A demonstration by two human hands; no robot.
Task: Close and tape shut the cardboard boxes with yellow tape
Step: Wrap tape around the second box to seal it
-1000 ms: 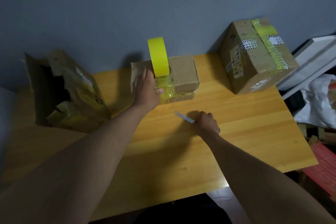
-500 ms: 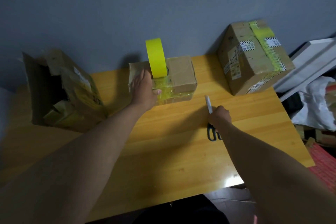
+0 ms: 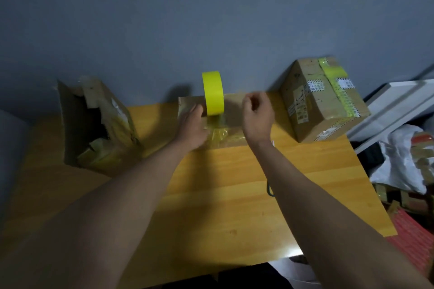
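A yellow tape roll (image 3: pixel 213 93) stands upright on a small cardboard box (image 3: pixel 231 110) on the wooden bench (image 3: pixel 223 190). The left hand (image 3: pixel 193 128) rests flat against the box, fingers straight. The right hand (image 3: pixel 257 115) hovers above it, loosely curled, holding nothing.

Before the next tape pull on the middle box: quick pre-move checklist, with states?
1. Left hand presses flat on middle box: ok.
2. Tape roll upright on box top, strip running down the front: ok.
3. Right hand free to take the roll, fingers loosely curled and holding nothing: ok.
4. Scissors within reach, mostly hidden under the right forearm: cannot tell.
5. Strip stuck flat, no wrinkles: cannot tell.
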